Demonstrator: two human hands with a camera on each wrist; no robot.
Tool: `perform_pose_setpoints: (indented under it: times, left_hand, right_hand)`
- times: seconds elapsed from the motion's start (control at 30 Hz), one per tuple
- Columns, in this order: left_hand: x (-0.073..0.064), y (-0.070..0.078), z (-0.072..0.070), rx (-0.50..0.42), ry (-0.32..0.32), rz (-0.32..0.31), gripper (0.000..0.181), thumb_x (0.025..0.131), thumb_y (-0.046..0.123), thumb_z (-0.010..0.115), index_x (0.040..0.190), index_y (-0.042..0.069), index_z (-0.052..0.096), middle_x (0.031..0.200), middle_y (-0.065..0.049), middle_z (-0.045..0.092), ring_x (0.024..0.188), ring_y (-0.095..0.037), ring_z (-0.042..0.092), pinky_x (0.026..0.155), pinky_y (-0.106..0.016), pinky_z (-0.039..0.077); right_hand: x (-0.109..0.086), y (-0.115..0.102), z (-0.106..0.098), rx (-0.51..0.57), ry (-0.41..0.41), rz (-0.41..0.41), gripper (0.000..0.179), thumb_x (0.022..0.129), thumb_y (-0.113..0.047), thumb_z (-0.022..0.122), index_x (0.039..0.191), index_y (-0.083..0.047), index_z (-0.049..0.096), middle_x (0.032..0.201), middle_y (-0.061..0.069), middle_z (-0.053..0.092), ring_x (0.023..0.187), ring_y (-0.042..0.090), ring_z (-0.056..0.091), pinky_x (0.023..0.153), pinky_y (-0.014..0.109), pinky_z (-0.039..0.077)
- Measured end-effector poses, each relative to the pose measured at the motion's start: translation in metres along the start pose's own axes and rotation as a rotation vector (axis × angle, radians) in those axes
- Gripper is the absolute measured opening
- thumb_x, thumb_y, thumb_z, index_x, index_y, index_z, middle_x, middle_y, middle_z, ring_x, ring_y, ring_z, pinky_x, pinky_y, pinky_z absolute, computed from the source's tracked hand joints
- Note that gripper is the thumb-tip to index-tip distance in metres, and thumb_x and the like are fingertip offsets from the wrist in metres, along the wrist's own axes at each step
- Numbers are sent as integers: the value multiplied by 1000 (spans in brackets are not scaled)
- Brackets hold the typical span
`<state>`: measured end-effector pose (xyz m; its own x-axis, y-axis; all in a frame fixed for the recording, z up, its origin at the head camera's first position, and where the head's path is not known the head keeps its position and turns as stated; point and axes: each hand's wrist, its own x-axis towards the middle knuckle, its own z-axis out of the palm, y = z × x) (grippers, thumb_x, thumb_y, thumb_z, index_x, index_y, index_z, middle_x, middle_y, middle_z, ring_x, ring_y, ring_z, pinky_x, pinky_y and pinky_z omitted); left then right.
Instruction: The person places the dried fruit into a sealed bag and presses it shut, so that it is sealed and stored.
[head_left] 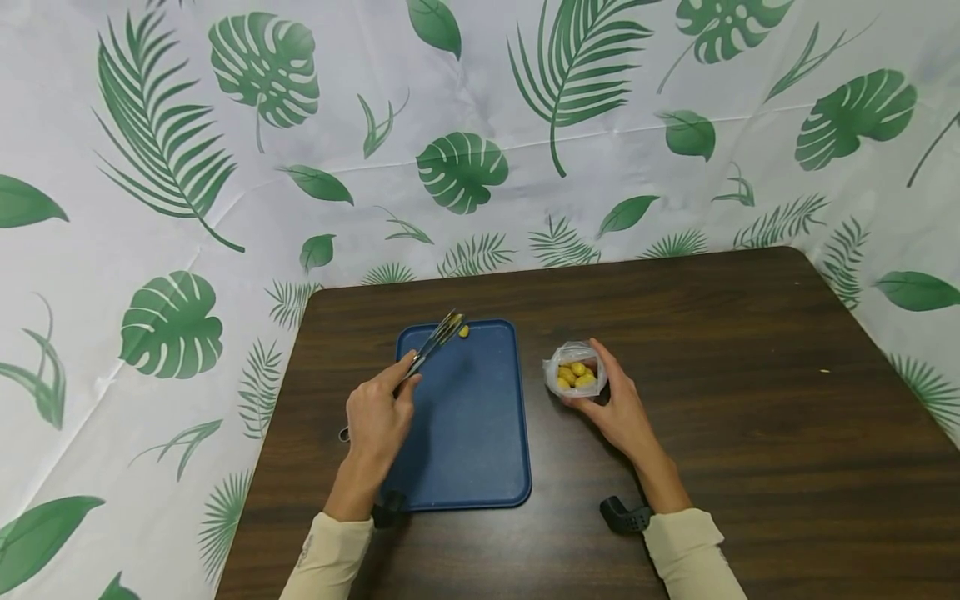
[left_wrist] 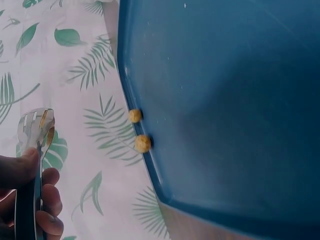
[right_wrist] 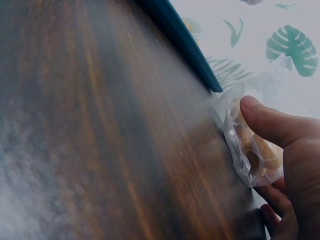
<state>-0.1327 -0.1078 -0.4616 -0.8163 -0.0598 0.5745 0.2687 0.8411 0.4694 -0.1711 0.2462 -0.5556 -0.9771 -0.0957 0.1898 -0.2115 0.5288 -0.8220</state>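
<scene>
My left hand (head_left: pixel 381 417) grips metal tongs (head_left: pixel 433 343), their slotted tips above the far end of a blue tray (head_left: pixel 472 425). The tips show yellowish streaks; I cannot tell whether anything is between them. Two small round yellow pieces lie at the tray's rim in the left wrist view, a larger piece (left_wrist: pixel 143 143) and a smaller piece (left_wrist: pixel 135 115). Right of the tray, my right hand (head_left: pixel 621 415) holds a clear plastic bag (head_left: pixel 551 373) from its right side, thumb and fingers around it. Several yellow pieces (head_left: pixel 576 377) show through its open mouth.
Everything stands on a dark wooden table (head_left: pixel 720 400). Behind and left of it hangs a white cloth (head_left: pixel 360 208) with green leaves. A tiny yellow bit (head_left: pixel 825 371) lies far right on the table. Black wrist devices (head_left: pixel 624 515) are on both wrists.
</scene>
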Motion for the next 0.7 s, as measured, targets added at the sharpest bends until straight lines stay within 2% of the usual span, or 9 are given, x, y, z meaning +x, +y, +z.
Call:
perform_pose_setpoints:
  times: [0.5,0.7]
  left_hand:
    - [-2,16,11,-83,-57,61,35,84,9,84,119,10,79,107,-11,80,89,-32,79,71,-51,61]
    - [-2,24,15,-111,-99,80,34,86,9,82,120,8,78,106,-12,80,87,-29,79,68,-48,61]
  right_hand:
    - [-1,3,1,7,6,-18,102,81,-21,89,164,-25,29,158,20,45,144,46,43,113,73,31]
    - [0,3,0,11,4,-18,101,81,-19,89,163,-18,31,158,20,45,144,46,43,114,72,31]
